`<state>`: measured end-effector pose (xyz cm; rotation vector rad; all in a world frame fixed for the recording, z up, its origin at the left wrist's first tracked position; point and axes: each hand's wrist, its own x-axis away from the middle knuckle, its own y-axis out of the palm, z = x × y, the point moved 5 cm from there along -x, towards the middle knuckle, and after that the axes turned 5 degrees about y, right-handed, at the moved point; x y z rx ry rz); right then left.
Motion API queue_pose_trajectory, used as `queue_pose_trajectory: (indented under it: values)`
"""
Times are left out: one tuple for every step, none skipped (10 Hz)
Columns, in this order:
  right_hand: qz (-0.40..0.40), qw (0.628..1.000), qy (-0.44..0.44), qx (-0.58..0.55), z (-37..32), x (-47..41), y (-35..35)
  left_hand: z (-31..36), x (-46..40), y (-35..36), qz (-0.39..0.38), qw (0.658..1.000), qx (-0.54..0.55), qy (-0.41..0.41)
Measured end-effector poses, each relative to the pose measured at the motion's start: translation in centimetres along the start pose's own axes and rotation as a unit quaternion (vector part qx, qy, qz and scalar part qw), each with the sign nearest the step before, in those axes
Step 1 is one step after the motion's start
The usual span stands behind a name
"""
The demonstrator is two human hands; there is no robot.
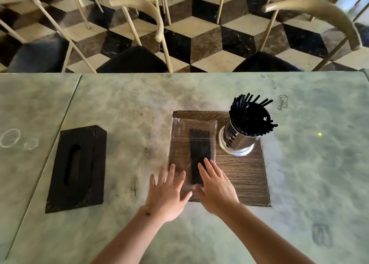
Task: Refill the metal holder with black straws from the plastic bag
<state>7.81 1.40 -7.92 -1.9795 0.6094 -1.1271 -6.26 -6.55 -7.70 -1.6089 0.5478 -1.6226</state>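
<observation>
a: closest to the camera, both forearms come in over the marble table [119, 107]. left hand [169, 193] has its fingers spread flat, fingertips over the near-left corner of the plastic bag [179, 143]. right hand [216, 185] is open too, fingers straight and close together, lying across the near end of the bagged black straws [199, 143]. neither one is gripping anything.

b: what's around it?

a: the bag lies flat on a wooden board [243, 173], on its left half, with the straws lined up lengthwise pointing away. black tissue box [76, 167] sits well apart to the left, bare marble between it and the board. right of the board is just tabletop.

b: and the holder?

a: metal holder [237, 137] stands upright on the board's far-right corner, just beside the bag's far end, with a bunch of straws [249, 115] already fanning out the top. past the far table edge, three chairs [133, 61] are pushed in over a checkered floor [199, 33].
</observation>
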Motion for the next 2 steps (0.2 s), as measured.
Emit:
queue_pose_trajectory:
  values:
    - [-0.043, 0.992, 0.069, -0.099, -0.2, 0.2, -5.5, 1.4, 0.7, -5.1, -0.002, 0.998, 0.063, 0.003]
    - [-0.126, 0.981, 0.048, -0.139, -0.6, 1.4, -11.0, 2.9, 1.9, -10.0, -0.026, 0.994, 0.100, 0.041]
